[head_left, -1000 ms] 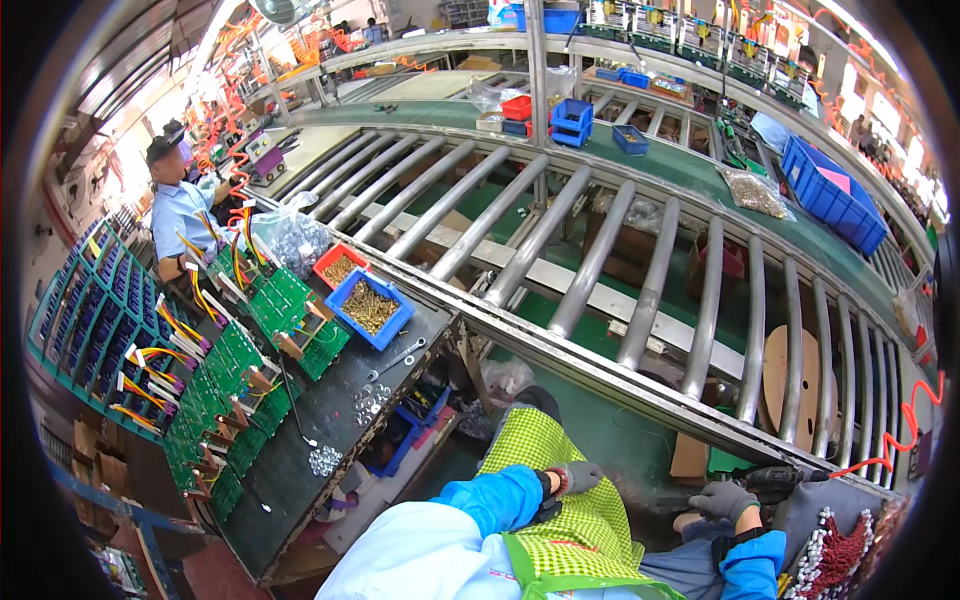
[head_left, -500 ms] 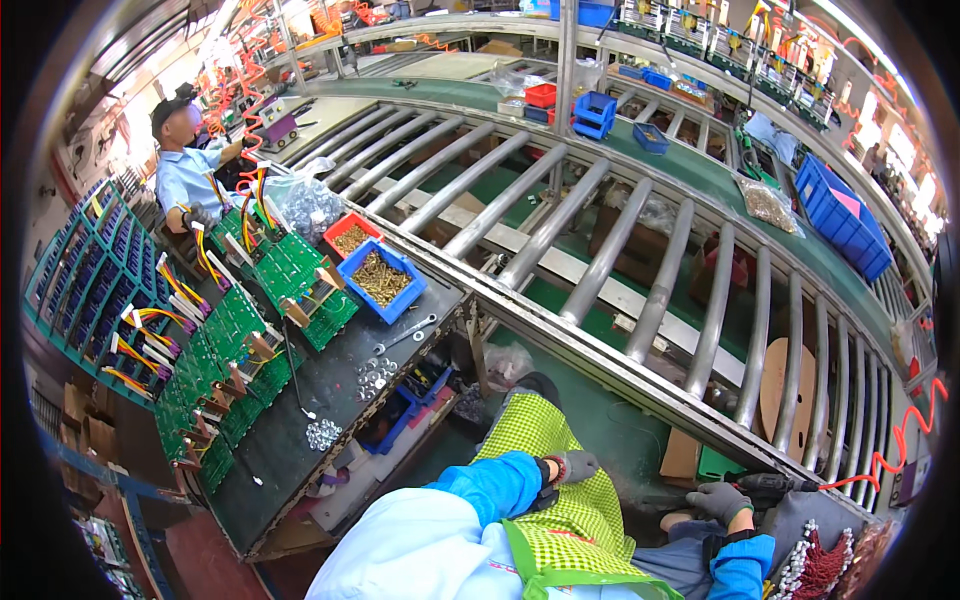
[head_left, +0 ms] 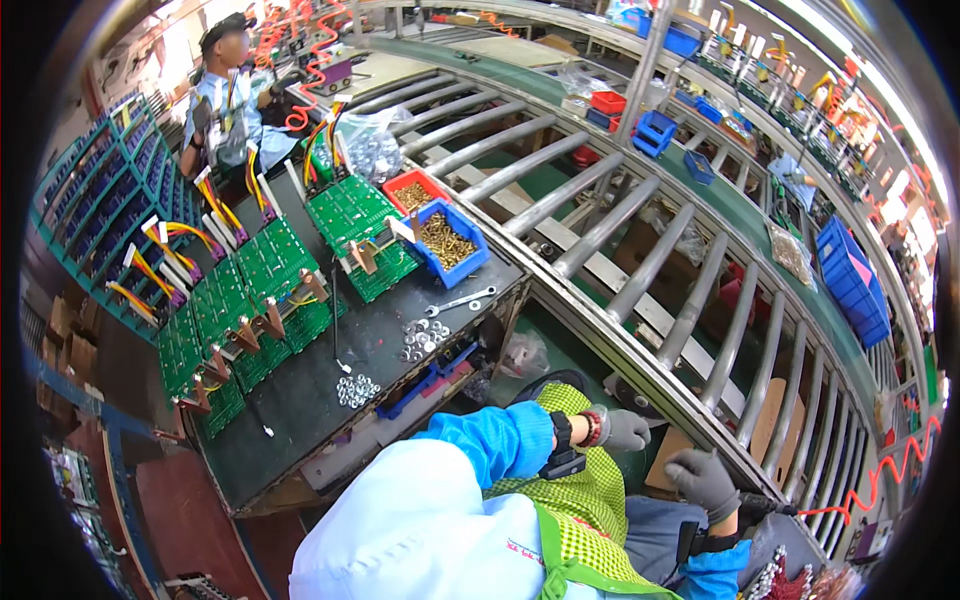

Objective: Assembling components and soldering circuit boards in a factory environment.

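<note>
My left hand [head_left: 625,431], in a grey glove, hovers above the green checked apron [head_left: 601,492] on my lap, its fingers loosely curled in and nothing showing in them. A bead bracelet and a dark wrist strap sit behind the glove. Just right of it, my right hand [head_left: 704,484], gloved too, is raised with bent fingers apart and holds nothing visible. Below and beyond the right hand lies a dark air screwdriver [head_left: 768,506], partly hidden, joined to a coiled orange hose [head_left: 868,496].
To the left, a dark workbench [head_left: 305,432] bears green circuit boards [head_left: 275,262], a blue bin of brass screws [head_left: 447,243], a wrench [head_left: 462,301] and loose nuts [head_left: 357,391]. The roller conveyor [head_left: 640,279] runs ahead. A co-worker [head_left: 228,95] stands far left. Red-and-white parts [head_left: 790,577] lie lower right.
My right hand has lifted off the air screwdriver and come leftward. My left hand has moved right and up from my lap, toward it. The view has shifted, moving the bench rightward.
</note>
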Available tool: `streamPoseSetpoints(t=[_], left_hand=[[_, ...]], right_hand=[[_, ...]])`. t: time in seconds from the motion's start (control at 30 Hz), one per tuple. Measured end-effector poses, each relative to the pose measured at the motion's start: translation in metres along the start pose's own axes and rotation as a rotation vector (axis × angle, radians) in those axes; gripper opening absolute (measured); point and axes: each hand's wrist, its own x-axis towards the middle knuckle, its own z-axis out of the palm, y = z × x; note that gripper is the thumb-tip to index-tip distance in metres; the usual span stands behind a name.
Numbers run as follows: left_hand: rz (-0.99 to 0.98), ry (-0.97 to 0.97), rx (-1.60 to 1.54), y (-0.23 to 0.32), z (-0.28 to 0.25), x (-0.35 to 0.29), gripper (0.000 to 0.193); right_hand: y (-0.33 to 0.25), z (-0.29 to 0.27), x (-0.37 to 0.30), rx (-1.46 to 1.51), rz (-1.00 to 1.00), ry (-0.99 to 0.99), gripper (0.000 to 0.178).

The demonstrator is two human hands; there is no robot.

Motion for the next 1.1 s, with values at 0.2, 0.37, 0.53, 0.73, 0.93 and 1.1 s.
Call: streamPoseSetpoints(t=[0.2,0.37,0.53,0.73,0.93,1.1], left_hand=[[0.070,0.006,0.062,0.035,-0.053,-0.027,0.032],[0.044,0.061,0.100,0.044,-0.112,-0.069,0.035],[-0.236,0.205,0.033,0.084,-0.172,-0.127,0.036],[-0.523,0.657,-0.170,0.198,-0.181,-0.217,0.039],[-0.838,1.345,0.296,0.251,-0.117,-0.370,0.033],[-0.726,2.111,-0.274,0.264,-0.046,-0.557,0.028]], right_hand=[[-0.083,-0.059,0.086,0.187,-0.257,0.079,0.027],[-0.132,-0.109,0.200,0.221,-0.405,-0.131,0.025],[-0.174,-0.114,0.283,0.031,-0.570,-0.343,0.029],[-0.249,-0.113,0.326,0.273,-0.463,-0.845,0.031],[-0.319,-0.069,0.370,0.339,-0.541,-0.997,0.043],[-0.350,0.008,0.413,0.359,-0.396,-1.028,0.055]])
